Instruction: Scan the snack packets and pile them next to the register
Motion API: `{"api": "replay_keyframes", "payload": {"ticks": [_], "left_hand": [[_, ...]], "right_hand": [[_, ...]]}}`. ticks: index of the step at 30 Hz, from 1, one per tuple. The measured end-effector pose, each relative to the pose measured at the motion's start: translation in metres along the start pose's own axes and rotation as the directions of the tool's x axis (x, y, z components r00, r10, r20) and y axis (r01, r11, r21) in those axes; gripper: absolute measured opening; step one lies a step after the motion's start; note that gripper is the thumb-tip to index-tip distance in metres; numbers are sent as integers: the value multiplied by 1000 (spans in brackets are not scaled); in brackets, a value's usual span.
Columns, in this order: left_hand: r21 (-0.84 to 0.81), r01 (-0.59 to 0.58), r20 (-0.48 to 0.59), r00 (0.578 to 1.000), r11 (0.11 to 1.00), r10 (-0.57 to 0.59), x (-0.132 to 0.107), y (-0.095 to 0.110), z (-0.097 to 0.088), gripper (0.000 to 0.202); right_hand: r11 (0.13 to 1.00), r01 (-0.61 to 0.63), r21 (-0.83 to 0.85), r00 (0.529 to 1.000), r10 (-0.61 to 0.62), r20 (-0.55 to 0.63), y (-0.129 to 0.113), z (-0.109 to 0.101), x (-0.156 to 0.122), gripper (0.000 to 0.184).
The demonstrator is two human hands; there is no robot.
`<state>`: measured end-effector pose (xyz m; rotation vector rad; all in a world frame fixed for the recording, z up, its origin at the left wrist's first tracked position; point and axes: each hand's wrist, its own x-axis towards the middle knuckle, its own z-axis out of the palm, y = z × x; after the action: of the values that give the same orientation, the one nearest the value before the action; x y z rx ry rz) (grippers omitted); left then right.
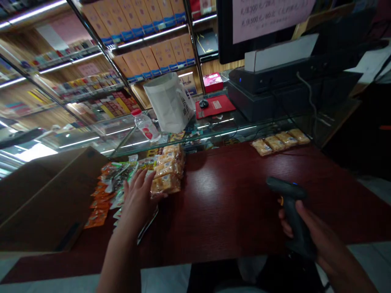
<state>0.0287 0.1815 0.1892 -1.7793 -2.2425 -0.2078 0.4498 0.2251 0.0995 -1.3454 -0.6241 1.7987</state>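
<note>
Item: cardboard box (64,199), open-topped, at the left end of the red-brown tabletop (214,219); its wall closes off room on that side.

Item: orange packets (99,203), a column just beside the box.

Item: green-and-white packets (124,169), loosely heaped, partly covered by the hand.

Item: left hand (136,201), palm down over these packets, fingers spread, thumb toward the biscuit stack; nothing pinched. Whether the fingertips touch a packet, I cannot tell.

Item: clear bottle (147,127), red cap, on the glass counter behind.

Item: biscuit stack (167,175), wrapped packs piled just right of the left hand; exact count uncertain.

Item: white bag (169,101), upright on the glass.

Item: bare tabletop, the widest open room, between the stack and the scanner; glass bounds its far edge, the person's lap its near one.

Item: biscuit row (275,143), four packs by the far edge, well apart from the stack. By my judgement these count as dealt with, the left-hand goods as outstanding.

Item: handheld scanner (295,215), raised above the tabletop, head pointing left.

Item: right hand (314,232), wrapped round the scanner's handle; trigger pressure cannot be told.
</note>
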Motion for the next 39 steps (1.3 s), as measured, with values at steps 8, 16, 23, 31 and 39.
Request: {"api": "replay_keyframes", "payload": {"ticks": [8,16,23,31,39], "left_hand": [[13,-77,-69,995,997,78,-3,-8,14,30],[-425,-212,-61,977,880,205,-15,81,-7,45],[-782,-155,57,947,603,317,-38,145,15,39],[-938,347,340,929,-26,146,-53,159,32,75],[-854,480,513,842,-202,-166,-36,155,40,47]], "right_hand": [[997,77,16,996,-78,42,3,-3,4,56],[973,218,-70,976,-216,34,3,37,-10,51],[934,285,-214,958,-274,83,1,81,-24,45],[907,305,-290,941,-334,-55,4,84,-25,52],[863,367,-347,924,-380,33,-2,69,-20,39]]}}
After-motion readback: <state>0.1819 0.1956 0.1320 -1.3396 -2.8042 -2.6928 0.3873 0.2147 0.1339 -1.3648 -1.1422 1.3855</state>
